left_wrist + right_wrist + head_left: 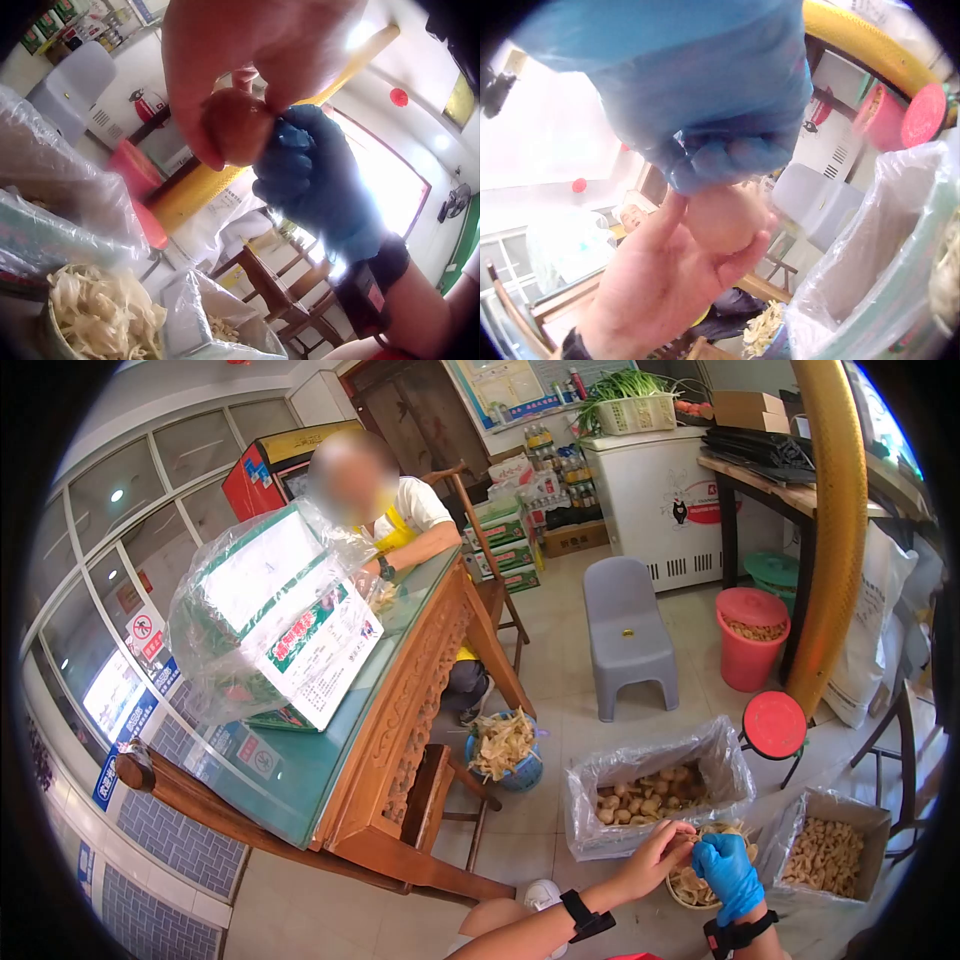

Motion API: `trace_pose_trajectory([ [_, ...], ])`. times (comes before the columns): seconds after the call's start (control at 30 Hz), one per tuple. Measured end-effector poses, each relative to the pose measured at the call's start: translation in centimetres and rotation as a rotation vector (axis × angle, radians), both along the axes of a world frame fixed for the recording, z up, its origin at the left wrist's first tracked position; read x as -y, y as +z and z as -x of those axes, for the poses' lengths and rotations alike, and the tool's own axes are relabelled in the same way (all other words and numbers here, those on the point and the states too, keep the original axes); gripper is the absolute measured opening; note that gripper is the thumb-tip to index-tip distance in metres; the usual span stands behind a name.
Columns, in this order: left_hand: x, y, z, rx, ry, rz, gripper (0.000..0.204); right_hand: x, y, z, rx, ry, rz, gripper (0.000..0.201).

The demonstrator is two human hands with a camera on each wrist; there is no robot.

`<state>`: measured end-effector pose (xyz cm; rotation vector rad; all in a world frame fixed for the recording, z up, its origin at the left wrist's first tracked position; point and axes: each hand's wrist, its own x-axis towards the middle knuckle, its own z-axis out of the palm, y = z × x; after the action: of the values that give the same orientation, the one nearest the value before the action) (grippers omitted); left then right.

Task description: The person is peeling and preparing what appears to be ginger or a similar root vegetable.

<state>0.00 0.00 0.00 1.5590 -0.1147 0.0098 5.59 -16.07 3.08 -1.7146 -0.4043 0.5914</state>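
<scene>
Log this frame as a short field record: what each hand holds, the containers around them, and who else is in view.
Left hand: bare left hand pinches a small brownish round piece between thumb and fingers
Right hand: right hand in a blue glove, fingertips gripping the same piece
Below hands: bowl of pale peelings
Left box: plastic-lined box of unpeeled pieces
Right box: box of pale peeled pieces
Elsewhere: red bucket, grey plastic chair, glass-topped wooden table
Other person: seated person at the table's far end
</scene>
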Motion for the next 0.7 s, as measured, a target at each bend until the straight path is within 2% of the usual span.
trace_pose_trajectory([
  [0.07, -0.1, -0.2, -0.1, 0.126, 0.069, -0.182, 0.024, -0.2, 0.2, 0.1, 0.121, -0.008, 0.035, 0.027],
  [0.2, -0.7, 1.3, 0.5, 0.067, 0.049, -0.149, 0.022, -0.4, -0.6, 0.4, 0.178, -0.014, 0.012, 0.029],
  [0.3, -0.9, 1.5, 0.4, 0.055, 0.049, -0.155, 0.02, -0.1, 0.5, 0.3, 0.278, 0.028, 0.098, 0.027],
  [0.37, -1.3, 0.9, 0.3, 0.13, 0.05, -0.416, 0.023, 0.2, 1.2, 0.3, 0.401, 0.086, 0.257, 0.025],
  [0.47, -1.3, 0.9, 0.4, 0.141, 0.023, -0.489, 0.024, 0.3, 1.5, 0.2, 0.451, 0.135, 0.24, 0.021],
  [0.5, -1.2, 0.8, 0.5, 0.141, 0.023, -0.488, 0.024, 0.4, 1.5, 0.2, 0.45, 0.134, 0.241, 0.021],
  [0.57, -0.8, 0.8, 0.6, 0.074, 0.0, -0.231, 0.024, 0.4, 1.5, 0.3, 0.463, 0.136, 0.234, 0.018],
  [0.6, -0.7, 0.9, 0.7, 0.075, -0.001, -0.232, 0.024, 0.3, 1.1, 0.3, 0.464, 0.135, 0.233, 0.018],
  [0.67, -0.6, 1.0, 0.7, 0.103, 0.003, -0.251, 0.023, 0.1, -0.2, 0.2, 0.226, 0.042, 0.167, 0.016],
  [0.7, -0.5, 0.8, 0.6, 0.104, 0.003, -0.251, 0.023, -0.1, -0.7, 0.1, 0.227, 0.041, 0.166, 0.016],
])
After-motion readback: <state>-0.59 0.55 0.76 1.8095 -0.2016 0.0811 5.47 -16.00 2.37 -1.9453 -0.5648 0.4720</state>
